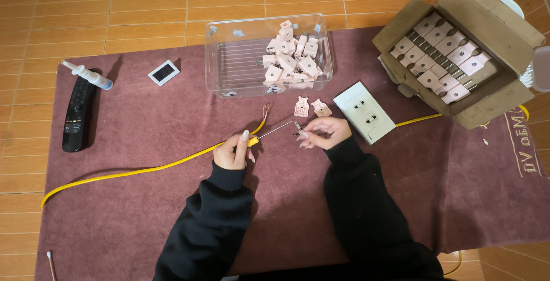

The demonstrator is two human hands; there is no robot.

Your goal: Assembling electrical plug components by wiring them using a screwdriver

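My left hand (234, 152) grips a screwdriver (269, 132) by its yellow handle, the metal shaft pointing right. Its tip meets a small metal part (298, 127) pinched in the fingers of my right hand (324, 132). A yellow cable (143, 170) runs from the left under my left hand and ends in bare copper strands (266, 109). Two pink plug halves (311, 107) lie flat on the maroon mat (143, 212) just beyond my right hand. A white double wall socket (364, 112) lies to the right of that hand.
A clear plastic bin (229, 63) holds several pink plug pieces. An open cardboard box (458, 52) of pink plugs sits at the back right. A black remote (78, 114), a white tube (87, 75) and a small white display device (163, 72) lie at the left.
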